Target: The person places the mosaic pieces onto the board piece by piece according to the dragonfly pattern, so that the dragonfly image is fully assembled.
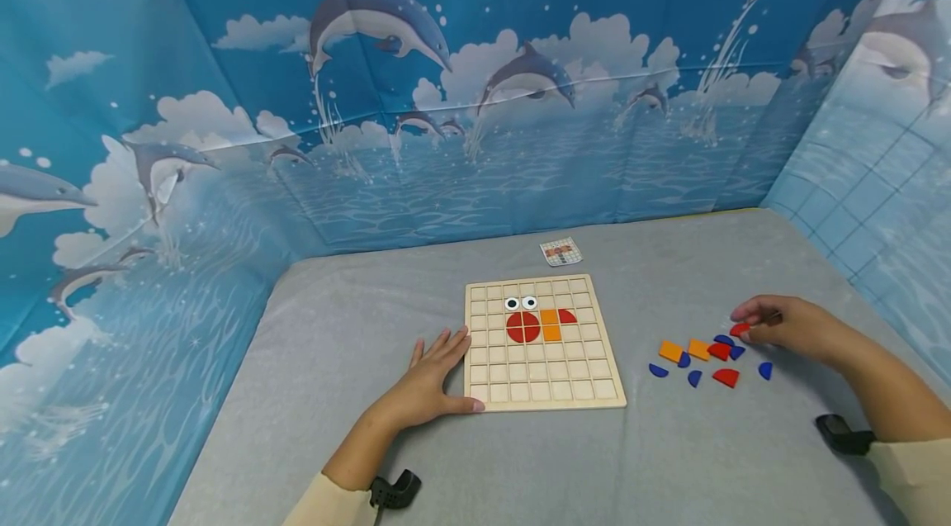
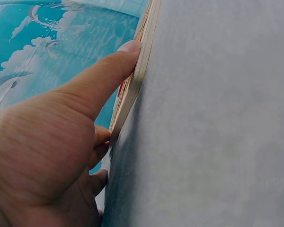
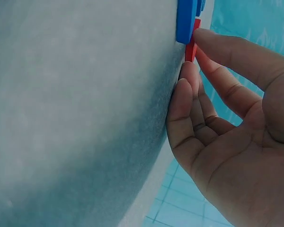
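The right hand (image 1: 787, 332) has its thumb and forefingers closed in a pinch on a red piece (image 1: 740, 329), which sits at the fingertips, low over the grey worktop (image 1: 535, 460); whether it touches the cloth cannot be told. Its visible part runs longest from left to right, though the fingers hide its full outline. Just left of and nearer than those fingers lie loose blue, orange and red pieces (image 1: 726, 377), with one blue piece (image 1: 765, 371) alone on the near side. The relation that matters is sideways: the gridded board (image 1: 550, 395) lies well to the left of the pinching fingers, its red quarter (image 1: 567, 316) on their side of the orange pair (image 1: 550, 325). The left hand (image 1: 427, 386), fingers spread, rests against the board's left edge, thumb at the near corner; the right hand alone is near the red piece.
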Demonstrator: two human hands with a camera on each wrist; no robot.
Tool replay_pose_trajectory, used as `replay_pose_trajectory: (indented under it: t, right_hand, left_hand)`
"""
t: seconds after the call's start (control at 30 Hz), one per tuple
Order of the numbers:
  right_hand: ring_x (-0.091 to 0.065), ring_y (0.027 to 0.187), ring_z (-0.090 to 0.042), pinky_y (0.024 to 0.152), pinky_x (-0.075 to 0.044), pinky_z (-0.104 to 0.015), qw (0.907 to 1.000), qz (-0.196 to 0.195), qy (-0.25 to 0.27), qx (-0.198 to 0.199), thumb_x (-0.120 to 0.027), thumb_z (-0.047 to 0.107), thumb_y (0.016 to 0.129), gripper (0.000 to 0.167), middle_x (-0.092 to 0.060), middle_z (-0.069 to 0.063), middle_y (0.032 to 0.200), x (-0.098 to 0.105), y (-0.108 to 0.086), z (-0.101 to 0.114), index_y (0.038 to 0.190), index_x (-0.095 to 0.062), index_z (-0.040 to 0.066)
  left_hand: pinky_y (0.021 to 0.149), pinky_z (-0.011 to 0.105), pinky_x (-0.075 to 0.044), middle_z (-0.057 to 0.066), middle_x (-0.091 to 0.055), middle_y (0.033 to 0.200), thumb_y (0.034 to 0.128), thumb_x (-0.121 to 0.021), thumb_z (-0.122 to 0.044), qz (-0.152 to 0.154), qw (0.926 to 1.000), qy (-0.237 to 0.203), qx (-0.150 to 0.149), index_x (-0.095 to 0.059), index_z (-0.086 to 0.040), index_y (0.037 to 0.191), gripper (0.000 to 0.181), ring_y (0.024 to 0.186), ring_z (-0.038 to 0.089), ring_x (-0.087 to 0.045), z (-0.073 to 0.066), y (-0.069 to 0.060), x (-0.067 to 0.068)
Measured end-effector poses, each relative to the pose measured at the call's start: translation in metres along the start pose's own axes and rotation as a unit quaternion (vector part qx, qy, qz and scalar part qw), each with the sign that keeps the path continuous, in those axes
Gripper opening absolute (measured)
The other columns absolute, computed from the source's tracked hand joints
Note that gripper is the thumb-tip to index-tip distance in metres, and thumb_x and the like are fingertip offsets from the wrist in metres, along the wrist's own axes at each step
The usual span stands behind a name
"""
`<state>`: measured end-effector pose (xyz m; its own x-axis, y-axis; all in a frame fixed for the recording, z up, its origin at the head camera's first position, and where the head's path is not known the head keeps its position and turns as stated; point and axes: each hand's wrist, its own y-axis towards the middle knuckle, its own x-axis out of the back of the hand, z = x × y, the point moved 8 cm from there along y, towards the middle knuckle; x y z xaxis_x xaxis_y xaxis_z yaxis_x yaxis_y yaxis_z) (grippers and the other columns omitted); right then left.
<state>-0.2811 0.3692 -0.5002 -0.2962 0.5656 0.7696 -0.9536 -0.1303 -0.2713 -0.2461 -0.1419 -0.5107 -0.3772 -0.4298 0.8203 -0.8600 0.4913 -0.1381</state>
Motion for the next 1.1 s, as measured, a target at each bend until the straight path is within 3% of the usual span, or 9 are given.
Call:
replay_pose_trajectory:
  t: [0.63,0.9,1.1]
  right_hand:
    - [-0.056,0.087,-0.022,0.065,-0.051,-0.023,1.0000,-0.004,0.005,0.003,-0.069,0.015,0.093,0.023,-0.065,-0.008,0.096,0.002,-0.001,0.005,0.109,-0.064,-0.001]
    - [-0.061,0.097,-0.021,0.074,-0.053,-0.027,0.9993,-0.005,0.027,0.024,-0.063,0.025,0.099,0.038,-0.069,-0.013,0.113,-0.002,-0.003,0.039,0.129,-0.064,0.002]
    - [-0.060,0.101,-0.025,0.079,-0.053,-0.034,0.9984,-0.005,0.027,0.049,-0.061,0.023,0.100,0.034,-0.067,-0.018,0.123,-0.009,-0.001,0.068,0.129,-0.067,0.006]
  left_hand:
    - [0.125,0.062,0.006,-0.006,-0.017,0.170,0.0785,-0.080,-0.058,-0.004,0.9999,-0.011,-0.003,-0.024,-0.017,0.162,0.109,0.160,0.025,-0.005,-0.001,0.000,0.001]
    - [0.125,0.062,0.007,-0.007,-0.017,0.170,0.0788,-0.080,-0.058,-0.003,0.9999,-0.012,-0.004,-0.024,-0.017,0.162,0.109,0.160,0.024,-0.004,-0.002,-0.001,0.001]
    - [0.125,0.062,0.007,-0.007,-0.016,0.170,0.0788,-0.080,-0.059,-0.002,0.9999,-0.012,-0.005,-0.024,-0.017,0.162,0.109,0.160,0.024,-0.004,-0.002,-0.001,0.001]
